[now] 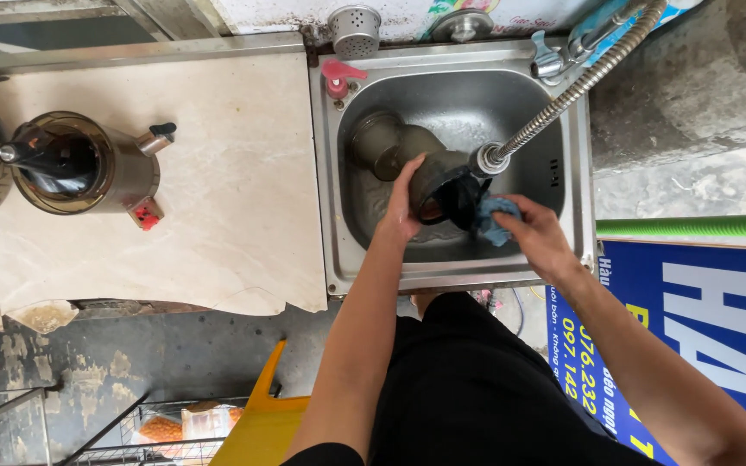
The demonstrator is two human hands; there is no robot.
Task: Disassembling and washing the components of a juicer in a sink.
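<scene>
**Jug tilted under the hose, cloth at its mouth**

Left hand (403,207) clamped round a dark jug (435,185), lying tipped inside the steel sink (330,216) with its mouth toward the person — likely so the inside can be reached. Right hand (539,231) closed on a blue cloth (494,220), pressed at the jug's rim. Spray hose (563,99) hangs just above the jug. A second jug (386,142) lies behind, touching it. Sink walls close in on all sides — little room to swing. A blender (79,164) stands on the counter (243,216), well apart.
</scene>
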